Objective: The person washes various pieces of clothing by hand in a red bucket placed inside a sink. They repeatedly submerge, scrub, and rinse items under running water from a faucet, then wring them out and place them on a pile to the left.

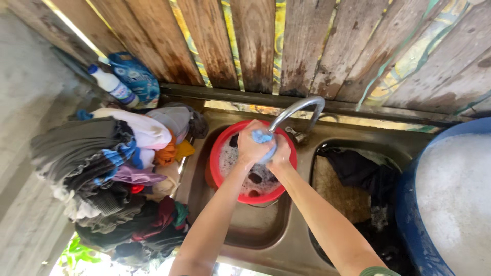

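Both hands were closed on a small blue cloth (262, 137), left hand (251, 144) and right hand (281, 153) pressed together over the red basin (217, 153) so suds fell back in; a clothes pile (110, 168) waited beside the sink (240, 225).

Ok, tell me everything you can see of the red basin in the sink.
The red basin is a round tub, plastic by its look, sitting in the left bowl of the steel double sink, slightly tilted toward the camera. It holds soapy, foamy water with dark cloth showing through. The curved metal tap arcs over its rim. Above it, the left hand and right hand grip a light blue cloth between them; neither hand clearly touches the basin.
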